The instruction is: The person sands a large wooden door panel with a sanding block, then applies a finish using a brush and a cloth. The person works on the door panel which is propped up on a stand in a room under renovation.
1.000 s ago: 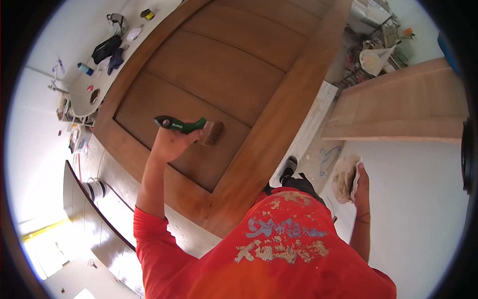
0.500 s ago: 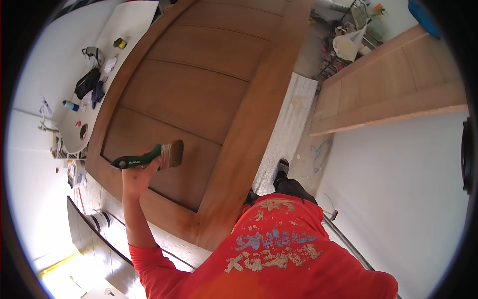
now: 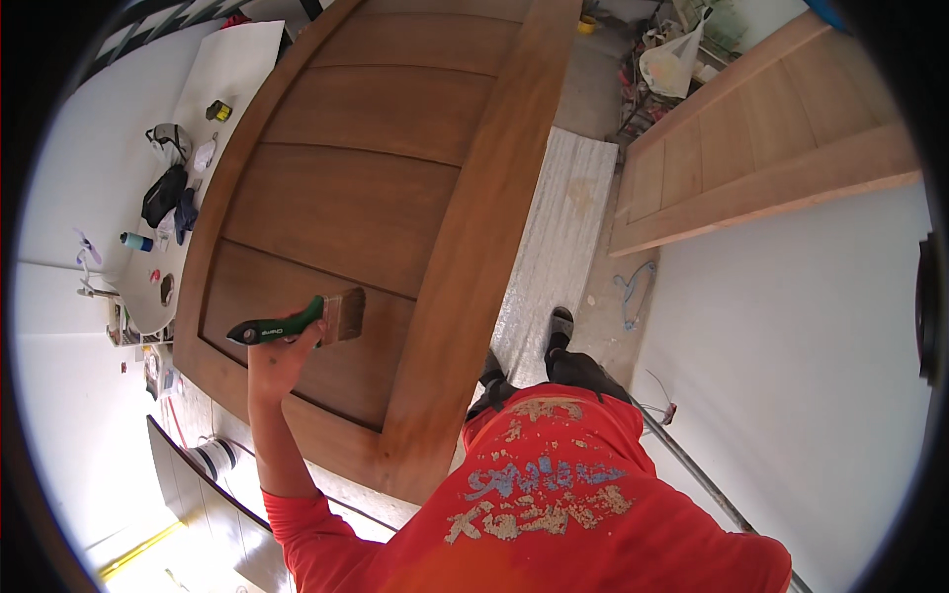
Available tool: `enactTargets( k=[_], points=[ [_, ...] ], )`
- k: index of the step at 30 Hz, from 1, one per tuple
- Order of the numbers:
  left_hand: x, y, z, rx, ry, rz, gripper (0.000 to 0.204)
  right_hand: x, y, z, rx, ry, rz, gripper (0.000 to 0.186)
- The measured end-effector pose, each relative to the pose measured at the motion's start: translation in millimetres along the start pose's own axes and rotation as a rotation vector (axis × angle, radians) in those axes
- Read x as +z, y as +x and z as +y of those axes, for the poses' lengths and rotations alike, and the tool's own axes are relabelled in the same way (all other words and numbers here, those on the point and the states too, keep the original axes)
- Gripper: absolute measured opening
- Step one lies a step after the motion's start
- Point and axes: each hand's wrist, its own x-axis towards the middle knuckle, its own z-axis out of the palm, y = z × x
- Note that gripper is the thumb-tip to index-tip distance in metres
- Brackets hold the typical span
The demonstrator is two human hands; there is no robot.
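My left hand [image 3: 275, 368] is closed around a wide flat paintbrush [image 3: 287, 321] with a dark green handle. Its brown bristles [image 3: 347, 313] point right, over the lower panel of a large brown wooden door [image 3: 346, 203]. Whether the bristles touch the wood or hover above it, I cannot tell. The door lies flat, with several recessed panels inside a wide frame, and its near end is close to my body. My right hand does not show; only the red sleeve on that side is visible.
A paler unfinished door [image 3: 761, 148] leans at the right wall. Silvery sheeting [image 3: 559, 208] covers the floor beside my feet. On the left, a white table [image 3: 229, 64] bears a black bag [image 3: 168, 195] and small items. A blue hanger [image 3: 633, 296] lies on the floor.
The brush and my left hand stay in nearly the same place in the picture. The door and room have shifted left in view, and more of my legs and feet shows.
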Motion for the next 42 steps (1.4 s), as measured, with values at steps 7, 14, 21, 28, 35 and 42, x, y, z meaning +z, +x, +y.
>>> enactTargets(
  k=[7,14,21,28,35,42],
  points=[
    [6,-8,3,-0.017,-0.042,-0.015,0.027,-14,7,-10,-0.003,-0.008,-0.008,0.054],
    [38,7,-12,-0.020,-0.035,-0.196,0.029,-41,20,-34,-0.026,-0.090,-0.021,0.054],
    [45,20,-39,0.023,0.023,-0.230,0.028,-59,24,-55,-0.047,-0.135,-0.014,0.054],
    [41,24,-55,0.020,-0.065,-0.271,0.032,-68,21,-72,-0.070,-0.146,-0.001,0.055],
    [-34,75,-100,0.020,0.290,-0.013,0.026,-74,12,-81,-0.087,-0.164,0.007,0.055],
    [-28,50,-58,0.260,0.111,-0.001,0.020,-83,7,-84,-0.087,-0.160,0.014,0.055]
  ],
)
